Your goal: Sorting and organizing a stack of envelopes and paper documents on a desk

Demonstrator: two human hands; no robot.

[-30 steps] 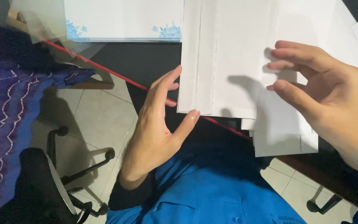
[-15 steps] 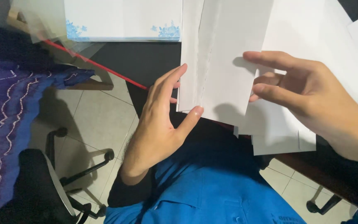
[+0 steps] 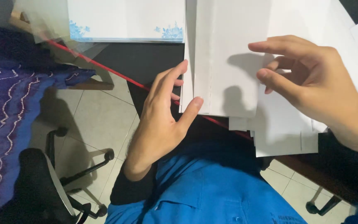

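My left hand (image 3: pixel 158 124) grips the lower left edge of a folded white paper (image 3: pixel 224 62): the thumb presses on top near its bottom corner and the fingers run along and under its left side. The paper lies on the dark desk (image 3: pixel 146 62) over a loose pile of white sheets (image 3: pixel 286 137). My right hand (image 3: pixel 315 83) hovers just above the paper's right part with fingers spread and slightly curled. It holds nothing and throws a shadow on the paper.
A white sheet with blue flower prints (image 3: pixel 125 20) lies at the desk's far side. A red line (image 3: pixel 104 68) runs along the desk edge. A purple patterned cloth (image 3: pixel 5 108) and a black office chair (image 3: pixel 42 178) are at left, over tiled floor.
My right hand has slid left across the paper and its fingers have lifted off it. My left hand has kept its grip at the paper's edge.
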